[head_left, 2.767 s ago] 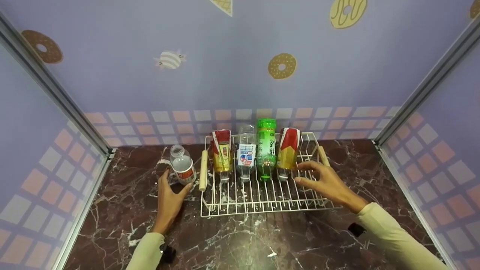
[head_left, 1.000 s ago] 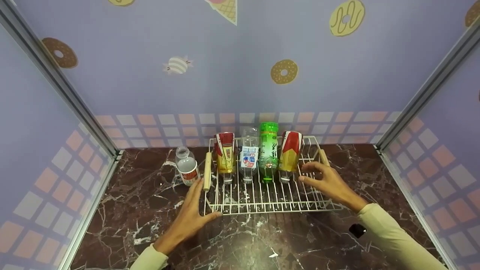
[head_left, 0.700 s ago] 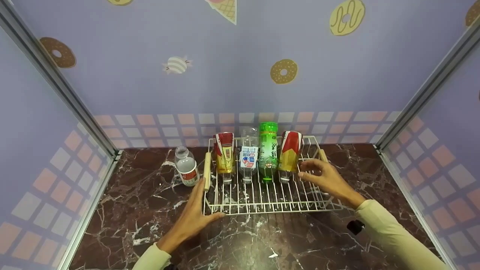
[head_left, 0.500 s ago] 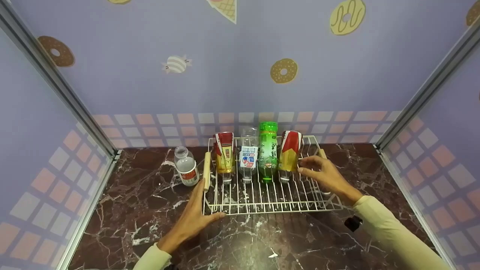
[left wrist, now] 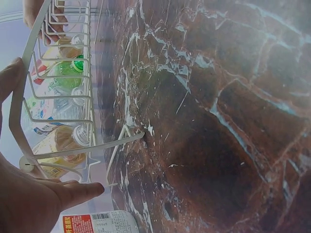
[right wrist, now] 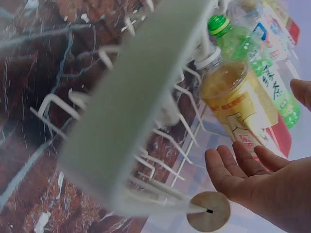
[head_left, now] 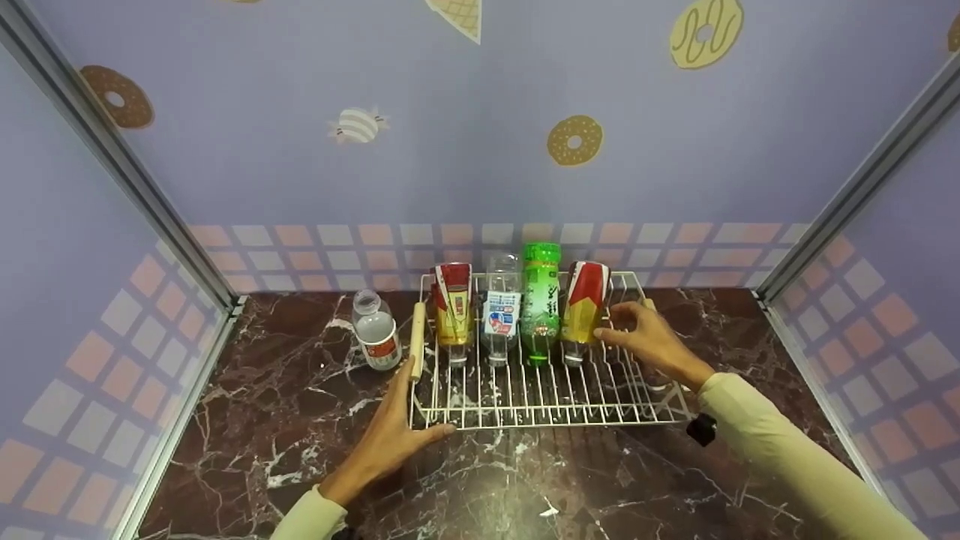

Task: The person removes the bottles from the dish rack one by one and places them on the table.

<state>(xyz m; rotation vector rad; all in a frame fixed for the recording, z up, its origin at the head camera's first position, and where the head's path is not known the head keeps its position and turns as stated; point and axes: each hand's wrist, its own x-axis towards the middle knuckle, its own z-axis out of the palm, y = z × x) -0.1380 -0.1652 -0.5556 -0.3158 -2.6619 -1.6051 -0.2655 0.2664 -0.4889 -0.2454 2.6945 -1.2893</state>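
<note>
A white wire rack [head_left: 517, 416] with wooden handles holds a row of plastic bottles, necks down toward the near side. From left they are a red-and-yellow bottle [head_left: 453, 307], a clear bottle [head_left: 501, 311] with a white-and-blue label, a green bottle [head_left: 541, 300] and another red-and-yellow bottle [head_left: 587, 304]. My left hand [head_left: 390, 431] is spread at the rack's front left corner, thumb by the front rail, fingertips by the left handle. Beside the rightmost bottle is my right hand [head_left: 649, 337], thumb and fingers apart; in the right wrist view its fingers [right wrist: 238, 167] are loosely bent near the label.
A clear bottle [head_left: 377, 334] with a red-and-white label stands upright left of the rack. The rack rests on a dark red marble-patterned surface [head_left: 480, 487]. A patterned wall [head_left: 480, 187] rises close behind, with side walls left and right.
My left hand has left the upright bottle and moved right to the rack's corner. My right hand has shifted slightly forward beside the rightmost bottle. The bottles keep their places.
</note>
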